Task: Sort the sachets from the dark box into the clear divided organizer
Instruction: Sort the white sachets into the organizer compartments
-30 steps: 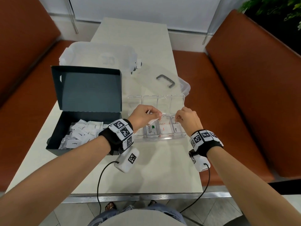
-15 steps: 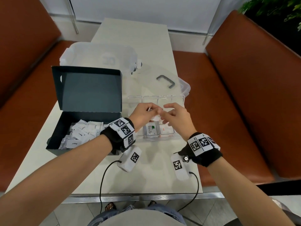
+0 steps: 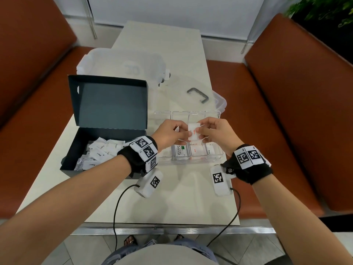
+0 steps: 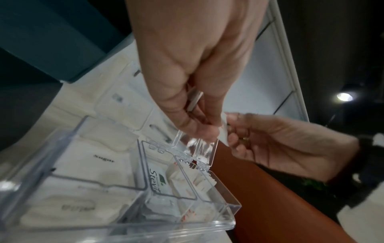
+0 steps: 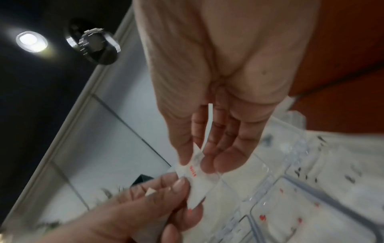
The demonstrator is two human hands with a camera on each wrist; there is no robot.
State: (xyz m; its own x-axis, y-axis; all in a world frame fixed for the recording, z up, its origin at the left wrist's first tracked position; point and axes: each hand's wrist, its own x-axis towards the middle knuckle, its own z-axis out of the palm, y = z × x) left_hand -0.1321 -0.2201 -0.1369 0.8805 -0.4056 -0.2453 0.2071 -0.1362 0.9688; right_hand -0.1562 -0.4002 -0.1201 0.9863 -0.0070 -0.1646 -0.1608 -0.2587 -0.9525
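Both hands meet above the clear divided organizer. Between them is a white sachet with red print. My right hand pinches its upper part between thumb and fingers, seen close in the right wrist view on the sachet. My left hand holds its lower part and keeps another white sachet tucked in its curled fingers. The organizer's near compartments hold sorted sachets, one marked Stevia. The open dark box at the left holds several white sachets.
A clear storage tub and a clear lid with a grey handle lie behind the organizer. The dark box's raised lid stands to the left. Orange benches flank the narrow table. Camera cables hang over its front edge.
My right hand left the organizer's right end, moved left to my left hand, and took hold of the red-print sachet. My left hand stayed nearly still.
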